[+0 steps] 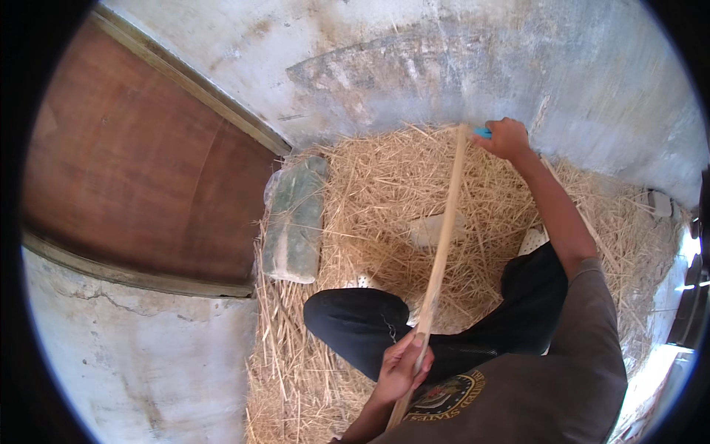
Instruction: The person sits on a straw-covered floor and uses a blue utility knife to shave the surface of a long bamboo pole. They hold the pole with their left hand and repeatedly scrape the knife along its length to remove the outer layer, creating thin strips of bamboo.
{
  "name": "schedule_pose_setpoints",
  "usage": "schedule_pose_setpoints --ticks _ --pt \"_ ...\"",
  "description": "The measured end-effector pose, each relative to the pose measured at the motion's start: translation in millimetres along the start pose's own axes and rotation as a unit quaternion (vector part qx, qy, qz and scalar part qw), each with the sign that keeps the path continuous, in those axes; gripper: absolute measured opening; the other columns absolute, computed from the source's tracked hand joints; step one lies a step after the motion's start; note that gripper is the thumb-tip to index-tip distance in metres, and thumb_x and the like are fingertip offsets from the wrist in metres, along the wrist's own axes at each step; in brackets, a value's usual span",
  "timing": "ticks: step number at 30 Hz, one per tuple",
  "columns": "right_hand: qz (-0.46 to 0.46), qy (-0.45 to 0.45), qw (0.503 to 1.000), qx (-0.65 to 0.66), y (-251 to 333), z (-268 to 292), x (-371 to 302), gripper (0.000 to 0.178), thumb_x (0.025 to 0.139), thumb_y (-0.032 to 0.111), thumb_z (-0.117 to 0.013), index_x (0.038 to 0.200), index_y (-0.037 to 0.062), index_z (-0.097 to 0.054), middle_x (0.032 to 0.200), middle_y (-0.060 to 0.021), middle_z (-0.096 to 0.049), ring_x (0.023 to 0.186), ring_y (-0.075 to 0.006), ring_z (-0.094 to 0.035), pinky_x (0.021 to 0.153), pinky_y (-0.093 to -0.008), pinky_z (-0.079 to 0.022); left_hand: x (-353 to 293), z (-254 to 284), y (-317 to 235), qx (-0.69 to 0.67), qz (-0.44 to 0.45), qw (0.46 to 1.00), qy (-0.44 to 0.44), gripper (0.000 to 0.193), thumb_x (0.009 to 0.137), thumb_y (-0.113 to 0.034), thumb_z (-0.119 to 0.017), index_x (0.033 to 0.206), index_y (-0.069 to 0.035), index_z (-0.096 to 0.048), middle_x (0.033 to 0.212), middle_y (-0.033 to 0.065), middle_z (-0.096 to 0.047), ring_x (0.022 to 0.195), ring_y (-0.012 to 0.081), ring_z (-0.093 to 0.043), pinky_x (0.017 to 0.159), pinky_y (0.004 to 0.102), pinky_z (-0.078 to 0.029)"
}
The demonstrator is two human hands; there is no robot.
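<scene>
My left hand (pixel 403 366) grips the near end of a long pale wooden stick (pixel 442 244), close to my chest. The stick runs up and away over my bent knee in dark trousers (pixel 355 318). Out at the stick's far end, my right hand (pixel 506 138) is closed on a small blue object (pixel 482 132), of which only a corner shows. Dry straw (pixel 377 185) covers the ground under the stick and my legs.
A wooden door (pixel 140 163) fills the left, set in a rough plastered wall (pixel 444 59). A green-grey plastic-wrapped bundle (pixel 296 218) lies on the straw by the door. A pale flat piece (pixel 436 229) rests in the straw behind the stick.
</scene>
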State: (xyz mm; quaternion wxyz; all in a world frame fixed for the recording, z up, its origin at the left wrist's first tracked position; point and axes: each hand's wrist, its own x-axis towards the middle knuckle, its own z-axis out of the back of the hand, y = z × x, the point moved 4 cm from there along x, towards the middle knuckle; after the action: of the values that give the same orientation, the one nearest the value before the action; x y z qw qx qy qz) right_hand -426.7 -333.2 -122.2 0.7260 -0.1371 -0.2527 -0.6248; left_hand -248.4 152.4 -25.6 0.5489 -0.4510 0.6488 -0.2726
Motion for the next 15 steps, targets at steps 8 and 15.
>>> schedule_pose_setpoints --ticks 8,15 --pt "-0.117 0.259 0.951 0.119 -54.0 48.6 10.2 0.086 0.089 0.076 -0.028 0.092 -0.0004 -0.066 0.097 -0.0178 -0.068 0.088 -0.0272 -0.065 0.075 -0.0429 -0.051 -14.8 30.5 -9.1 -0.053 -0.006 0.995 -0.084 0.033 0.105 -0.025 -0.035 0.12 -0.001 -0.052 0.064 0.0032 -0.052 0.04 0.0072 -0.042 0.037 0.0189 -0.033" --pt "0.328 0.263 0.843 0.335 130.2 186.8 -111.5 0.064 0.084 0.068 -0.053 0.073 0.007 -0.066 0.055 -0.0095 -0.058 0.051 -0.0264 -0.06 0.051 -0.041 -0.047 -4.8 15.9 -20.3 -0.071 -0.082 0.99 -0.089 0.041 0.105 -0.02 -0.037 0.142 -0.003 -0.04 0.067 0.0041 -0.051 0.041 0.0064 -0.04 0.038 0.0184 -0.033"
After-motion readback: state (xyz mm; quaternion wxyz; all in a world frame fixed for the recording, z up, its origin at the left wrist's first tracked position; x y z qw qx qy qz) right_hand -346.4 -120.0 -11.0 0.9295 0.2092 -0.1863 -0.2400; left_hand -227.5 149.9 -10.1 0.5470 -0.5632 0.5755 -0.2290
